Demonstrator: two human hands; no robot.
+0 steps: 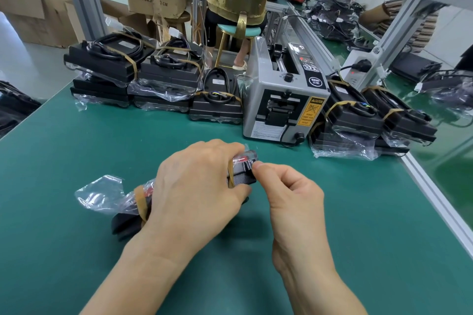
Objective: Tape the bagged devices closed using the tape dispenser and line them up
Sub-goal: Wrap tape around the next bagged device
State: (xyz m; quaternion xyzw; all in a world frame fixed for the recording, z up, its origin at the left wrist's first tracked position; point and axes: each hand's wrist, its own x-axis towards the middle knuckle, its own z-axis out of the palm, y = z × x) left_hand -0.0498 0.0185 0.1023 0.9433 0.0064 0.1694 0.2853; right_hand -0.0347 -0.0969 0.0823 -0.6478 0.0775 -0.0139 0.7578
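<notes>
At the left part of the tabletop's far edge, finished bagged devices (133, 77) are sitting stacked in a row, reaching toward the middle. Nearer you, the bagged device (133, 208) you are working on is lying on the green tabletop (76, 140) at mid-width, closer to the near edge than the far one. Its long axis is running diagonally, from the near left toward the far right, with the loose open bag mouth (98, 193) trailing off the near-left end and the far-right end pointing at the tape dispenser (284, 94). Your left hand (197, 186) is lying across the middle of the device, fingers curled over its far side and gripping it. Your right hand (289, 194) is closed in a pinch, thumb and forefinger holding the plastic at the far-right end; whether a tape strip is between them cannot be told. Judged from this, the bag mouth is still lying open, so it could be left unsealed if you are taping only the far-right end. The pinched film could also wrinkle or tear if you are pulling while the left hand is clamping. The dispenser is standing at the far edge, right of centre, with more bagged devices (371, 120) piled to its right.
</notes>
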